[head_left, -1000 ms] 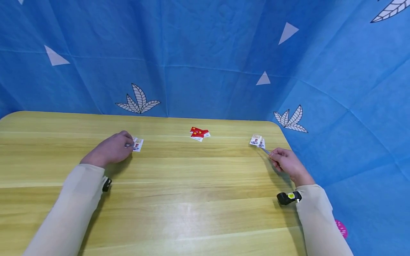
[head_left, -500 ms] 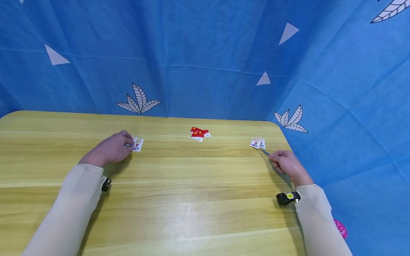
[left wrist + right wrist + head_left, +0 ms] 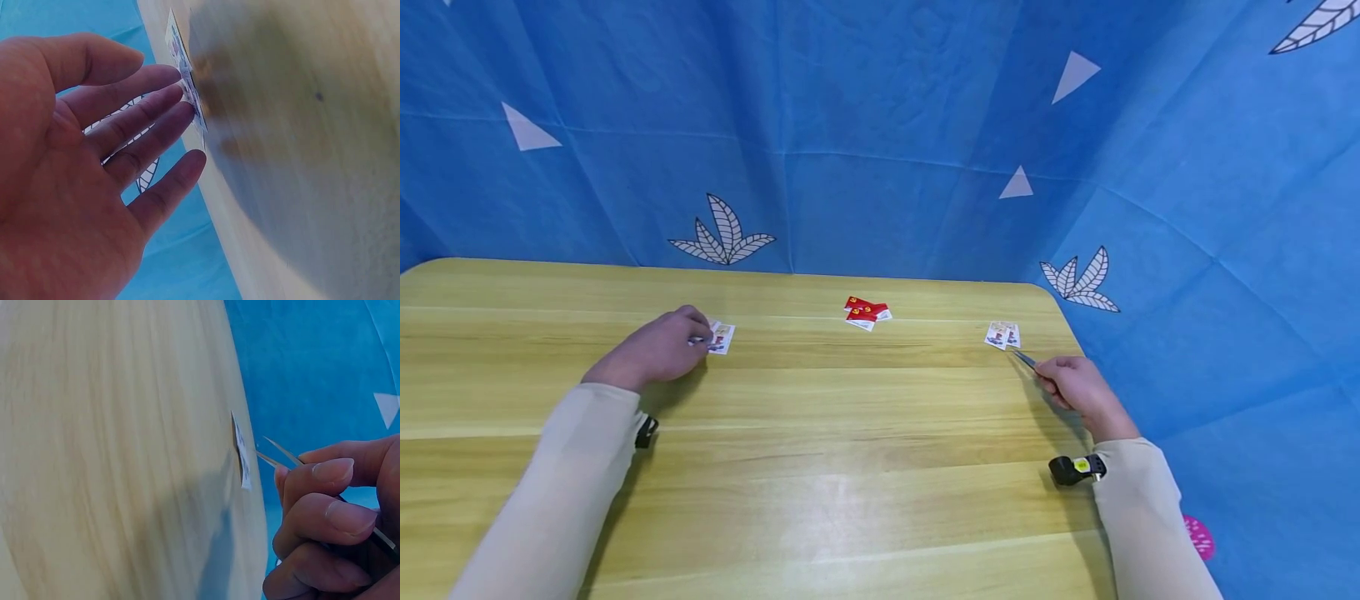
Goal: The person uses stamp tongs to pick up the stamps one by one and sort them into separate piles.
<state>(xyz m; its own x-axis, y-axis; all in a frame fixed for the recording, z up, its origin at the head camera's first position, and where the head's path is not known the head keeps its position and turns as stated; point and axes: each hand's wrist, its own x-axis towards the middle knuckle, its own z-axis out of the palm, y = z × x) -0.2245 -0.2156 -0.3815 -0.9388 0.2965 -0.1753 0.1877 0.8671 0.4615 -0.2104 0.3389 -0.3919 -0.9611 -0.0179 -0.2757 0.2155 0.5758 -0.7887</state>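
Note:
In the head view my left hand [image 3: 662, 348] rests at the left of the table, its fingertips by a small pair of stamp-sized printed cards [image 3: 721, 339]. The left wrist view shows relaxed, slightly bent fingers [image 3: 144, 119], with the tips touching or just beside those cards [image 3: 186, 78]. My right hand [image 3: 1081, 392] grips slim metal tweezers [image 3: 1025, 359] near the right edge. Their two tips stand apart in the right wrist view, close to a second overlapping pair of cards [image 3: 1002, 334], with nothing visible between them.
Several overlapping red-and-white cards [image 3: 867, 312] with yellow emblems lie at the back middle of the wooden table [image 3: 835, 433]. A blue patterned cloth [image 3: 880, 150] hangs behind the table and down its right side.
On the right, the card at the tweezers has come down flat beside the other one and been let go. The tweezers have drawn back slightly toward me. The left hand has hardly moved.

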